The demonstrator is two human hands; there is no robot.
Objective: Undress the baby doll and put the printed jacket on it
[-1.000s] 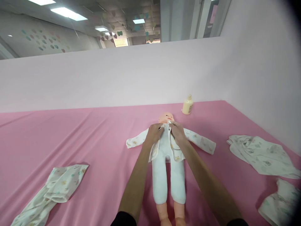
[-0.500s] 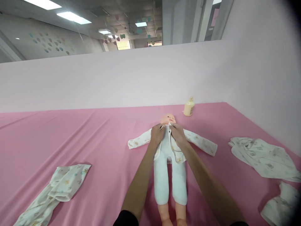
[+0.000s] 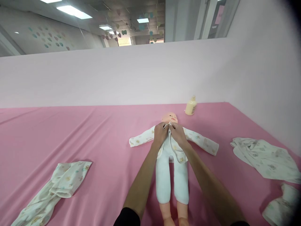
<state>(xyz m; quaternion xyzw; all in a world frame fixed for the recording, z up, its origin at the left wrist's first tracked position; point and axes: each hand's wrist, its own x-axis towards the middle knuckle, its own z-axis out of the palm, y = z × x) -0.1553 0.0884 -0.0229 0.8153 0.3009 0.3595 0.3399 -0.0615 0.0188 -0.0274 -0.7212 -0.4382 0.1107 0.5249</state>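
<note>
A baby doll (image 3: 169, 117) lies on its back on the pink sheet (image 3: 94, 138), head away from me. It wears a white printed jacket (image 3: 202, 142) with both sleeves spread sideways, and white leggings (image 3: 171, 179). My left hand (image 3: 160, 133) pinches the left front edge of the jacket at the doll's collar. My right hand (image 3: 178, 134) pinches the right front edge. The two hands meet at the middle of the chest, just under the chin, with the fingers closed on the fabric.
A cream lotion bottle (image 3: 191, 106) stands behind the doll's head by the pale wall. Folded printed baby clothes (image 3: 56, 188) lie at the lower left. More printed garments (image 3: 263, 158) lie at the right, with another (image 3: 281, 207) at the lower right corner.
My two hands have drawn closer together at the doll's collar, pulling the jacket fronts to the middle. The view has shifted slightly, so the doll sits a little further right.
</note>
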